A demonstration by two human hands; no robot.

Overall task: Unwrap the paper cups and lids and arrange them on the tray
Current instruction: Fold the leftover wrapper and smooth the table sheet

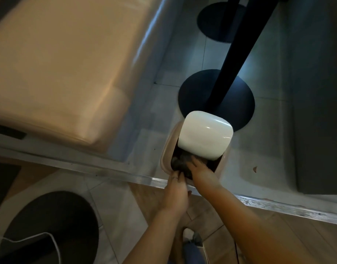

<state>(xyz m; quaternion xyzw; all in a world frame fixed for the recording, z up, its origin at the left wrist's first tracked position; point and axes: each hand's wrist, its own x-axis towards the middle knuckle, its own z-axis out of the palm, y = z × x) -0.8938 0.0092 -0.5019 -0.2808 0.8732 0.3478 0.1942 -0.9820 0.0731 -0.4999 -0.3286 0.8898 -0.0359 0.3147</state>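
Observation:
No cups, lids or tray are in view. A floor bin (164,155) with a beige body stands below me, its glossy white swing lid (204,134) tipped up. A dark grey crumpled wrap (180,162) fills the bin's opening. My right hand (199,169) reaches into the opening, its fingers stretched out and pressing on the wrap. My left hand (176,189) is at the bin's near rim, its fingers curled onto the near edge of the wrap. The frame is dim and slightly blurred.
A beige cushioned bench (55,73) fills the upper left. A black table post (234,48) rises from a round black base (198,92) just behind the bin. A metal floor strip (278,204) crosses under my arms. A dark round base (55,221) with a white cable lies lower left.

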